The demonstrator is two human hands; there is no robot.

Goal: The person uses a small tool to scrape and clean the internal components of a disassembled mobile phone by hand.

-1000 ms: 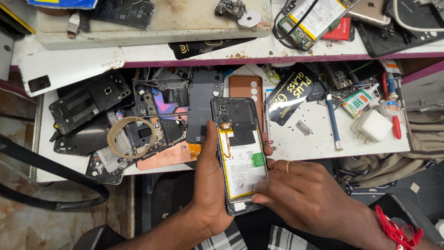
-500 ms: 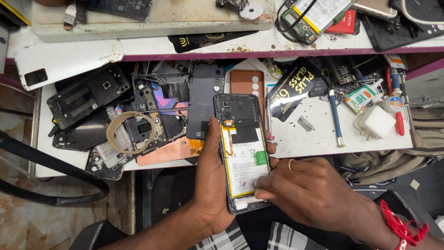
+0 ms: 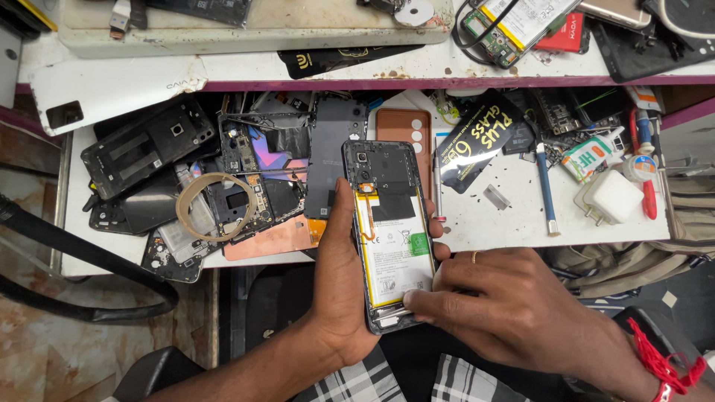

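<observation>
White battery point(image 3: 396, 257), yellow-edged, sits exposed in an opened phone point(image 3: 389, 234) with its back cover off; the phone is held off the surface, just in front of its near edge, camera end pointing away from the person.

Left hand point(image 3: 342, 286): wrapped around the phone from its left side, thumb lying along the left rim, fingertips showing at the right rim. Closed firmly on the phone.

Right hand point(image 3: 506, 305): fingers curled, fingertips point(image 3: 417, 301) pressed to the lower right corner of the phone, touching the bottom edge of the battery. It holds no tool (none visible, at least); a ring shows on one finger.

Surface point(image 3: 514, 223): white, crowded. Near its left edge, black phone backs and frames point(image 3: 145, 152) with a tan ring of tape point(image 3: 216, 205) on top; at the middle, a grey back panel point(image 3: 335, 156) and a brown phone case point(image 3: 402, 130); toward the right edge, a blue-handled tool point(image 3: 546, 193) and a white charger plug point(image 3: 612, 197).

Risks, as judged:
- Battery bent or punctured if the fingertips pry hard at its lower edge.
- Orange flex ribbon point(image 3: 366, 216) beside the battery torn if the battery lifts suddenly.
- Phone slipping from the one-handed grip onto the person's lap or the floor, since nothing supports it from below.
</observation>
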